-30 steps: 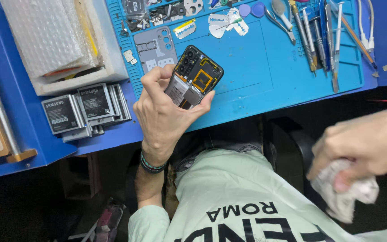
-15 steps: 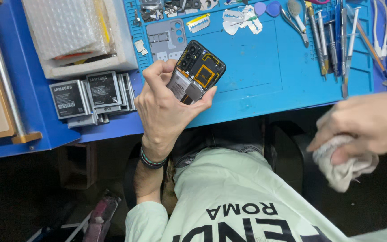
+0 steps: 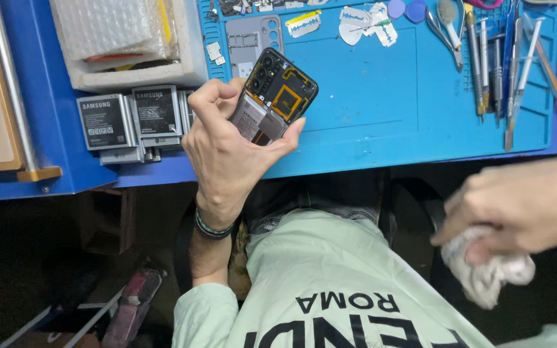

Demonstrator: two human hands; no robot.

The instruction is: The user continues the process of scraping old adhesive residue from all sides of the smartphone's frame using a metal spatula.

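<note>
1. Opened phone: black, back cover off, circuit board, camera cluster and a copper-coloured square exposed. Your left hand grips it, fingers curled round its near-left edge and the thumb pressed on its lower right side. It is tilted, held just above the near edge of the blue work mat.
2. Beaded bracelet: on your left wrist, nearer you than the mat.
3. Crumpled white cloth: your right hand is closed round it, fingers bunched on its top. It sits well off the mat, to the near right, over your lap.
4. Grey phone frame part: lies on the mat's far left portion, just beyond the phone.
5. Plastic picks and scraps: along the mat's far edge, near the middle.
6. Row of tweezers and screwdrivers: on the mat's right side, lying lengthwise.
7. Stack of phone batteries: just left of the mat, on the blue bench.
8. White tray holding bubble wrap: left of the mat, beyond the batteries.
</note>
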